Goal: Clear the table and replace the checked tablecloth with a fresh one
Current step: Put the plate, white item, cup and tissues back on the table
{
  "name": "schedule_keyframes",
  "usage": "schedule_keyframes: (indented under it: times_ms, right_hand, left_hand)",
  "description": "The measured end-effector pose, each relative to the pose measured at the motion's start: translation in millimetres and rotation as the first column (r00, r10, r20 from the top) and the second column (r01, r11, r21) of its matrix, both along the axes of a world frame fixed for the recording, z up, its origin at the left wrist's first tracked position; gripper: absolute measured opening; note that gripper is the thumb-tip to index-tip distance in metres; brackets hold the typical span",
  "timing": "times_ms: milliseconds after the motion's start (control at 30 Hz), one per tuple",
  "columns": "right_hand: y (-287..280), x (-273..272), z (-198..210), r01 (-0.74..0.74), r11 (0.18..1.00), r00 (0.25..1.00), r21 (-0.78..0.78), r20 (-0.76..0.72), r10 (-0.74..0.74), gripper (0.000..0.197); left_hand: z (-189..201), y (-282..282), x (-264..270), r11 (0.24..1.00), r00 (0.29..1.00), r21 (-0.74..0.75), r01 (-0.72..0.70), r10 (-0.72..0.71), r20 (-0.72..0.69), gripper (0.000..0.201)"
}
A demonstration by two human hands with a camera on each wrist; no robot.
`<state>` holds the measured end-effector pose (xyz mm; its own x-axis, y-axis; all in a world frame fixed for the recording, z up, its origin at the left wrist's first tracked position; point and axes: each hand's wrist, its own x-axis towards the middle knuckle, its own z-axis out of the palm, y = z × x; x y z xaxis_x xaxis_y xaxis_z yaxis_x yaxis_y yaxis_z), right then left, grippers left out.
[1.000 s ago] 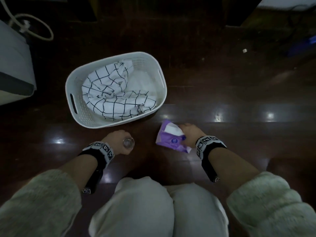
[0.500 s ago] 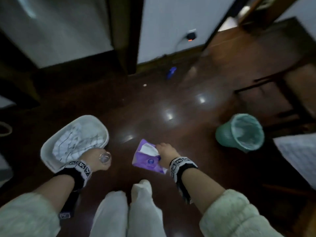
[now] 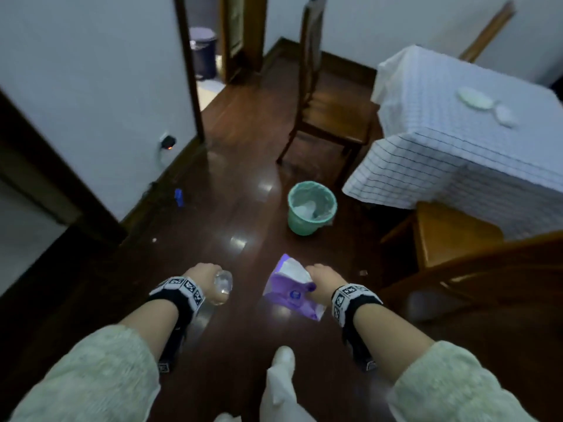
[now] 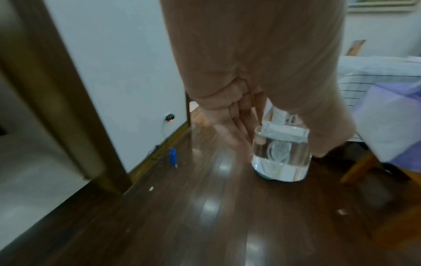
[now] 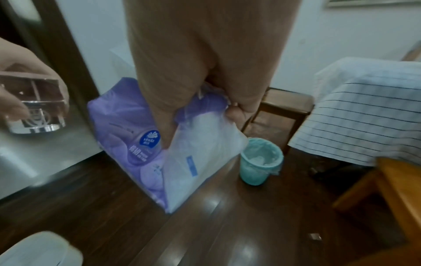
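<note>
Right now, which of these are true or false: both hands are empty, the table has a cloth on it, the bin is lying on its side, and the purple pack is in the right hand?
1. Both hands are empty. False: the left hand grips a clear glass bottle.
2. A checked tablecloth covers the table. True.
3. The green bin lies on its side. False: it stands upright on the floor.
4. The right hand holds the purple tissue pack. True.
</note>
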<state>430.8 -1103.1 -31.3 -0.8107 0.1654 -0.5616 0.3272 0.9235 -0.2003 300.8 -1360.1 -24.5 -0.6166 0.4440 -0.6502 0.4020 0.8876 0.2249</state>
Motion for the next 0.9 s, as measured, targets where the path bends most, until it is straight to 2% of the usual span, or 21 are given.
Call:
schedule_keyframes:
  times_ms: [167, 300, 433, 600, 767, 900]
  right_hand:
    - [68.6, 31.0, 24.6, 0.235, 0.972, 0.969, -0.005, -0.081, -0.234, 0.030]
    - [135.5, 44.6, 40.2, 0.395, 0.918, 0.910, -0.044, -0.117, -0.397, 0.032]
    - [204.2, 47.6, 57.5, 0.507, 0.859, 0.847, -0.075, -0.139, -0.512, 0.035]
    - [278.6, 42.0, 66.7, 0.593, 0.800, 0.784, -0.091, -0.161, -0.599, 0.037]
    - [339.1, 22.0, 63.5, 0.643, 0.760, 0.747, -0.097, -0.142, -0.650, 0.036]
    - [391.6, -13.9, 60.6, 0.682, 0.728, 0.716, -0.071, -0.139, -0.684, 0.032]
  left_hand:
    - [27.4, 102.3, -9.9, 0.984, 0.984, 0.036, 0.175, -0.174, -0.045, 0.048]
    - [46.4, 196.8, -15.8, 0.933, 0.930, 0.028, 0.358, -0.354, -0.096, 0.041]
    - [56.7, 283.7, -21.8, 0.893, 0.890, 0.051, 0.446, -0.437, -0.134, 0.043]
    - [55.2, 374.5, -34.2, 0.861, 0.858, 0.063, 0.505, -0.492, -0.151, 0.030]
    - [52.9, 453.9, -63.4, 0.815, 0.811, 0.035, 0.579, -0.571, -0.131, 0.029]
    - [46.2, 524.9, -106.8, 0.757, 0.756, 0.052, 0.652, -0.643, -0.122, 0.036]
